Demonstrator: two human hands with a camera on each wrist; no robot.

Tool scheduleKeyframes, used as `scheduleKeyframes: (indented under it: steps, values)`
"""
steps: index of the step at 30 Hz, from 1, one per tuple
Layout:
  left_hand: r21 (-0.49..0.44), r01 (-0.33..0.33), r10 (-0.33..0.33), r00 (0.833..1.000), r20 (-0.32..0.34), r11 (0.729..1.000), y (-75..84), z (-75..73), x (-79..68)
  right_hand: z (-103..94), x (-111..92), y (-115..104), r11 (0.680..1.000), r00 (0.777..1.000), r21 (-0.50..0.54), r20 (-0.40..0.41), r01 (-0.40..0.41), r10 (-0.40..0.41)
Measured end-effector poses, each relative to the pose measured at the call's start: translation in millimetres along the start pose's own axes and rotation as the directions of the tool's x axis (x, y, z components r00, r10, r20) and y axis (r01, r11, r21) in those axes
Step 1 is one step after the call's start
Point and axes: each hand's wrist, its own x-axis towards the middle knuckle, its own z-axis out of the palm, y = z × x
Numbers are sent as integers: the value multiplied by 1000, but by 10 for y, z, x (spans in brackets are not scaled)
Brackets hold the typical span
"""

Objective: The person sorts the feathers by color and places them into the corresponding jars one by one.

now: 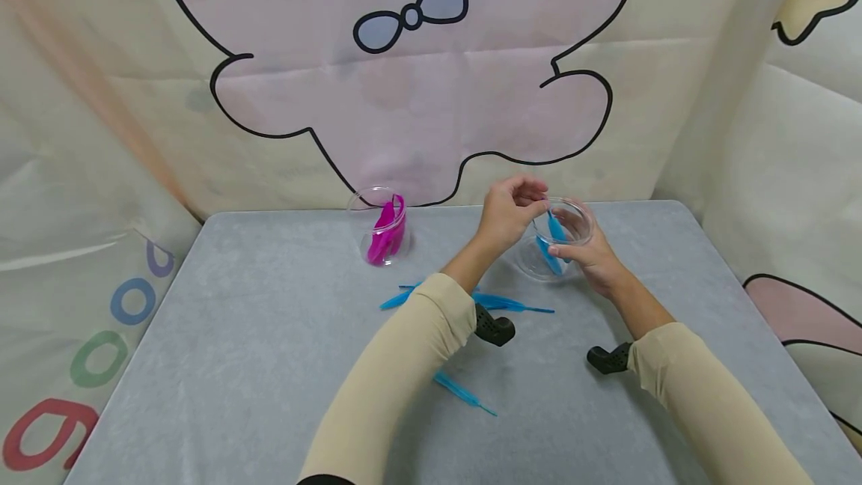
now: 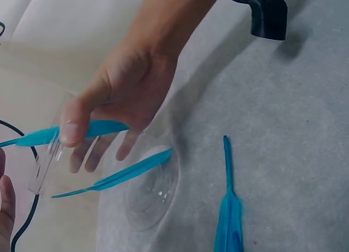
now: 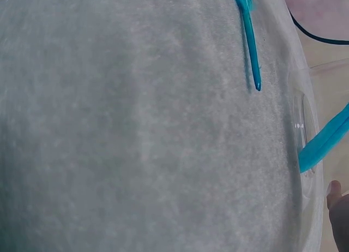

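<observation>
Steadying of the clear cup [image 1: 530, 266] is best entrusted to the right hand [image 1: 598, 254], whose thumb and fingers are wrapped about its side close to the rim. By the left hand [image 1: 506, 214], whose thumb and fingertips are brought together, a blue feather [image 1: 556, 227] is pinched at its thin upper end, its vane inside the mouth of the cup. A light pinch seems called for, so that the edges are not scraped against the rim and the second blue feather [image 2: 124, 173], leaning inside, is not disturbed.

The pinched feather is long, slim and bright blue, broadened at the vane and narrowed to a bare quill; its material cannot be told. More blue feathers [image 1: 465, 393] are scattered on the bench [image 1: 269, 358], and magenta feathers [image 1: 388, 234] are contained in another clear cup [image 1: 366, 217] near the far edge.
</observation>
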Motion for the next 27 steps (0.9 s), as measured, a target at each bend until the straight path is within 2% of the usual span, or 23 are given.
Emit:
scheduleKeyframes:
  steps: [10,17,27]
  values:
    - [74,32,-38,996,76,997,-44,45,-52,-1,2,5,1000,1000,4,6,27,-27]
    - [74,43,-51,992,114,996,-74,68,-68,-2,1,18,999,999,16,0,50,-50]
    - [72,59,-66,992,110,996,-99,8,-102,1,3,16,998,999,34,5,49,-49]
